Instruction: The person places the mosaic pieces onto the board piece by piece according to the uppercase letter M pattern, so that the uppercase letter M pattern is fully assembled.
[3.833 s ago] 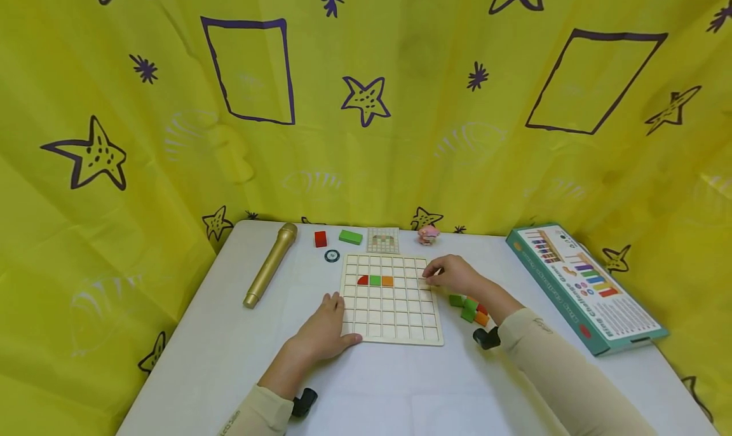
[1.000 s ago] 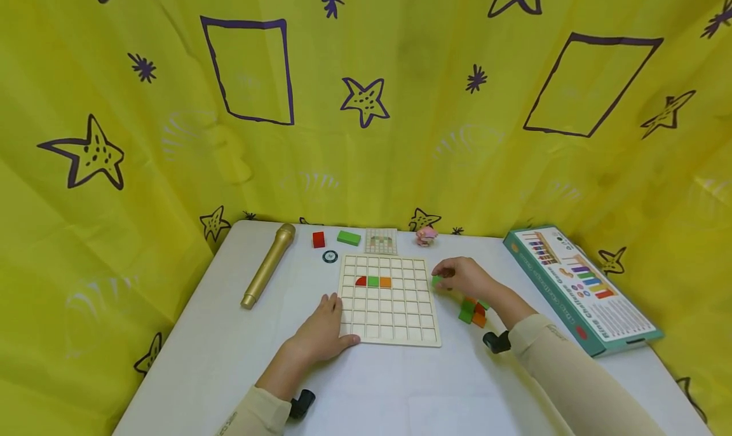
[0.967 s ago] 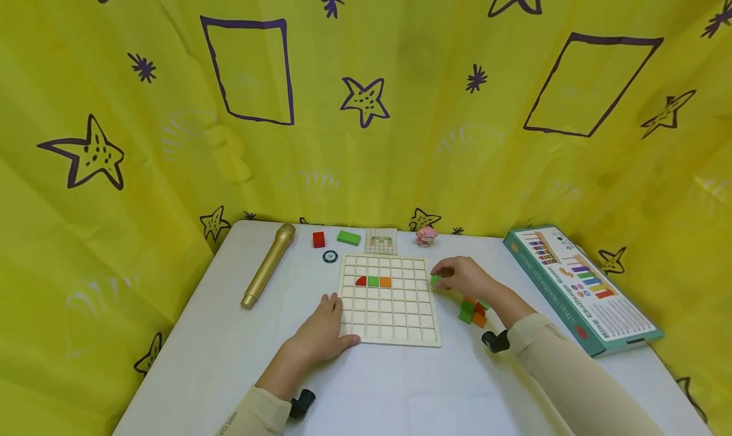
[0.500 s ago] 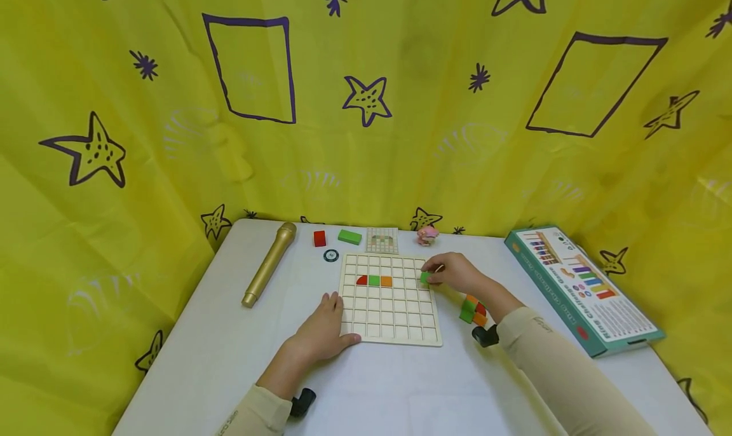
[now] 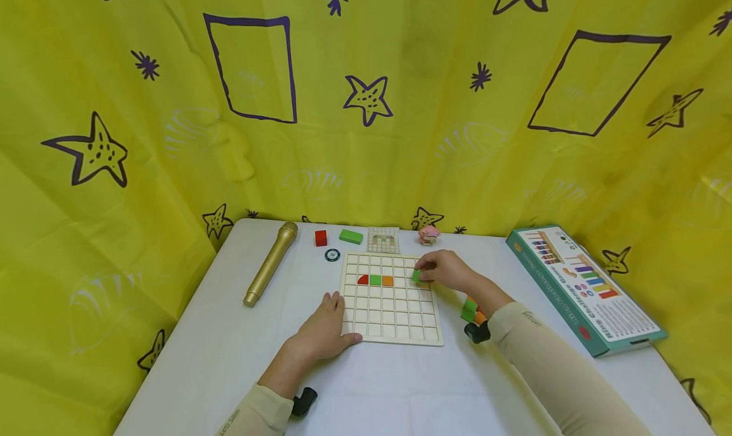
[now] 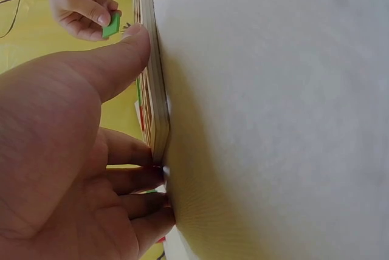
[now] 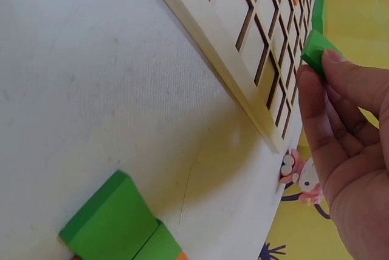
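A pale wooden grid board [image 5: 391, 331] lies on the white table. One row of it holds a red quarter-round block [image 5: 363, 279], a green square block [image 5: 375, 279] and an orange block [image 5: 387, 281]. My right hand [image 5: 448, 271] pinches another green block [image 7: 317, 50] between thumb and fingertips, over the board's right part. My left hand [image 5: 323, 328] rests at the board's left near corner, its thumb [image 6: 137, 41] against the near edge and the other fingers reaching along the left side to the table.
Right of the board lie several green and orange blocks [image 5: 470, 309], partly behind the right wrist. Along the back are a red block [image 5: 321, 238], a green oblong block [image 5: 351, 236], a pattern card [image 5: 383, 239] and a pink figurine [image 5: 428, 234]. A gold microphone [image 5: 270, 264] lies left, a game box [image 5: 586, 290] right.
My right hand has picked up a green block at the right and carried it leftward from beside the board to over its right columns. The left hand has stayed in place.
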Available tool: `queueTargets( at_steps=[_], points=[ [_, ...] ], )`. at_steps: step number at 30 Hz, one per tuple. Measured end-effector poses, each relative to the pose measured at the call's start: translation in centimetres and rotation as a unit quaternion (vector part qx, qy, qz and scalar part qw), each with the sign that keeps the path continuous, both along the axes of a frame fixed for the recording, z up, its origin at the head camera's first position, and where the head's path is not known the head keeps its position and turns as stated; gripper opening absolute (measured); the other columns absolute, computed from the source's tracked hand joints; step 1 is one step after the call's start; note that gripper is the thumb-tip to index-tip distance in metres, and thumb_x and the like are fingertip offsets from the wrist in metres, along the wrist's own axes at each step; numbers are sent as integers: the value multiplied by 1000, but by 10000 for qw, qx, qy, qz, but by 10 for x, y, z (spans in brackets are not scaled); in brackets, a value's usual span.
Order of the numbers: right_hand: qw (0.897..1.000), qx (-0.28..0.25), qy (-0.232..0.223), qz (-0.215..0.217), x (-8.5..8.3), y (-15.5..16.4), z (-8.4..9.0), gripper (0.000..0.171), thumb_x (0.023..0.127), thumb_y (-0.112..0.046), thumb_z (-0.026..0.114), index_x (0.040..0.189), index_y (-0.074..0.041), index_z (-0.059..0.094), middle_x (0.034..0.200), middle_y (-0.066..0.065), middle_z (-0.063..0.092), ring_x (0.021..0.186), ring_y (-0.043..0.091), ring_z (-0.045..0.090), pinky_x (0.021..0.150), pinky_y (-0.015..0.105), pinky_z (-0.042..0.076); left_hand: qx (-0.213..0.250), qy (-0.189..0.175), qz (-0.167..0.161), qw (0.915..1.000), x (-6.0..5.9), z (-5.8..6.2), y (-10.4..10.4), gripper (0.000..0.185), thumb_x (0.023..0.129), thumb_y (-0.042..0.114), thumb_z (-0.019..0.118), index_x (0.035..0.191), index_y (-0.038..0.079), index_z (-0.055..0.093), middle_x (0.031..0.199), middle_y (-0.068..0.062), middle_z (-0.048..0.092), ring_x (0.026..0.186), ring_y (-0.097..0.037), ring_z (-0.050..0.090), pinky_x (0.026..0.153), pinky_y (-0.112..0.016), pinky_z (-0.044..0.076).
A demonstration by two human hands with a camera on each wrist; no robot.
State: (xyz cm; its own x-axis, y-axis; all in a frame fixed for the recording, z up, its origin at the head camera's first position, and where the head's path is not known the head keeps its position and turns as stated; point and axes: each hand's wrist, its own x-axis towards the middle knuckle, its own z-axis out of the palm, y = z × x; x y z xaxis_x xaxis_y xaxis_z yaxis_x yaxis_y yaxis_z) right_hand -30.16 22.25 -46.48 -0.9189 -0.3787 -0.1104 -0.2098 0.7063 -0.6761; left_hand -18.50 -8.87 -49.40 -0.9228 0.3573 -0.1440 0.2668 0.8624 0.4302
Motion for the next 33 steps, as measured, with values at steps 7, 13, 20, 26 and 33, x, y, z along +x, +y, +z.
queueTargets(
  at_steps=[7,13,20,26,33],
  points=[
    [10000,37,5,55,-2,-8,-1,12,92,-12,75,103,-7,76,95,0,73,87,16,60,79,33,51,-64,4,-6,10000,-1,-2,1,95,89,48,73,150,-13,33,159,-27,28,149,-43,21,117,-49,30],
    [10000,-20,-12,94,-4,-13,-3,10,91,-12,75,101,-8,76,96,0,73,87,16,60,80,34,50,-77,18,-7,10000,-2,-1,1,94,89,47,74,150,-13,34,159,-27,29,149,-43,22,116,-49,30],
    [9996,-92,-184,195,-8,-20,-6,11,92,-12,75,101,-8,76,98,1,74,88,15,61,82,36,51,-109,-39,26,9999,-2,-1,1,95,90,48,73,151,-12,32,160,-27,27,149,-42,20,117,-49,29],
    [9993,-54,-203,306,-10,-26,-7,7,92,-12,75,99,-10,77,98,0,73,85,14,60,81,35,50,-127,-59,46,9999,-1,-2,2,96,90,49,73,151,-12,32,160,-26,27,150,-42,20,117,-48,29],
    [9986,108,-157,501,-11,-32,-8,5,92,-11,74,96,-10,77,94,-2,72,82,14,59,77,32,50,-126,-52,74,9999,-1,-1,3,96,89,49,73,151,-12,32,160,-26,27,149,-42,21,117,-49,30]
  ],
)
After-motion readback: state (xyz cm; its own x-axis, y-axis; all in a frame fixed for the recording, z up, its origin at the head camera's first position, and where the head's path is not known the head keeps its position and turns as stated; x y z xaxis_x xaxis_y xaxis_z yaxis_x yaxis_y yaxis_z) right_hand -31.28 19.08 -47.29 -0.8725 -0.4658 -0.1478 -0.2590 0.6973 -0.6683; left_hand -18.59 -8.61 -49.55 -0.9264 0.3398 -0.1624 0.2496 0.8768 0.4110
